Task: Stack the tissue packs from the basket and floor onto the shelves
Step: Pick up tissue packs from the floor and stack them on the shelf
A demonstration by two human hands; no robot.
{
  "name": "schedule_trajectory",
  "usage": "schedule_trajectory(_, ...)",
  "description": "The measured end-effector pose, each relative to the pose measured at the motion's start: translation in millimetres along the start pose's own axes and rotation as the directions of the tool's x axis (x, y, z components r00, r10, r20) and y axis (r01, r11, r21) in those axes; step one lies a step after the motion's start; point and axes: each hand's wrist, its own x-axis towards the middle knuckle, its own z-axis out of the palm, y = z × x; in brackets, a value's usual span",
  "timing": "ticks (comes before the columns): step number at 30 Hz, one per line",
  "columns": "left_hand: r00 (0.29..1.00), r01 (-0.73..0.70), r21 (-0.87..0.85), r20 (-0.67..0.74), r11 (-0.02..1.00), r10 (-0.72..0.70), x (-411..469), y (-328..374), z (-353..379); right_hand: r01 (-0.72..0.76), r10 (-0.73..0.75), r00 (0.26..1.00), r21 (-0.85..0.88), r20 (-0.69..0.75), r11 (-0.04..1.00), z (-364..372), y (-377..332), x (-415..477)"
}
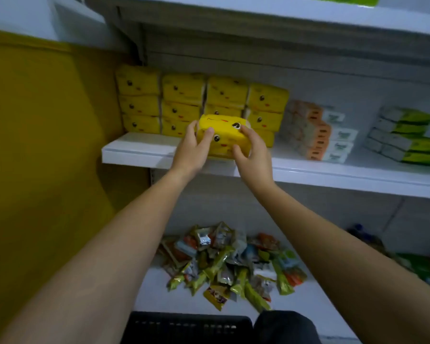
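Two yellow tissue packs (224,135) with cartoon faces, one on top of the other, are held between my hands just above the front of the white middle shelf (134,150). My left hand (193,150) grips their left side, thumb on the front. My right hand (252,155) grips their right side, fingers curled over the top corner. Behind them stand several stacks of the same yellow packs (184,103) at the shelf's left end.
Orange-and-white tissue packs (313,130) and green-and-white packs (405,135) are stacked further right on the same shelf. A heap of snack packets (231,261) lies on the lower shelf. A black basket's rim (186,324) shows at the bottom. A yellow wall is at the left.
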Motion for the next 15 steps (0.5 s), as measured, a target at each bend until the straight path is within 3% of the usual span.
schedule_trajectory(9, 0.976, 0.121, 0.198, -0.203, 0.973, -0.080, 60, -49, -93, 0.029, -0.035, 0.986, 0.035, 0.160, 0.999, 131, -29, 49)
schedule_trajectory(15, 0.944, 0.193, 0.228, -0.310, 0.954, -0.117, 86, -77, -126, 0.087, -0.091, 0.959, 0.027, 0.270, 0.996, 180, -37, 62)
